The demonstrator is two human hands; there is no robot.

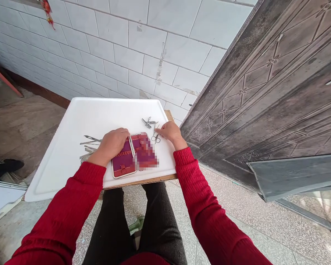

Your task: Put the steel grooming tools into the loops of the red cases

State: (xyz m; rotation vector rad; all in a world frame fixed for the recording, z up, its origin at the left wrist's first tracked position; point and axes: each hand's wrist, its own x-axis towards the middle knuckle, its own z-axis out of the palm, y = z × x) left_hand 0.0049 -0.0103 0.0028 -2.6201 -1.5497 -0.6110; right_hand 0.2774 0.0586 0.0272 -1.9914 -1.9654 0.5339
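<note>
Open red-&-purple folding case w/ pale trim (124, 163) lies near the front edge of a white rectangular tray (105, 114), its right half partly pixelated. My L hand (114, 142) curls over the case's upper edge, fingertips at the pale mid rim; can't tell if it's gripped. My R hand (169, 131) has thumb & fingertips nearly together at the blades of small silver metal scissors (156, 136), just R of case; can't tell if they're held. Shiny metal clippers (148, 123) sit just beyond; slim silver metal tools (92, 138) lie by L wrist. Grey-white tiled wall (143, 48) behind, dark embossed door (253, 84) to R.

Scissors (156, 136), apparently shiny metal.
</note>
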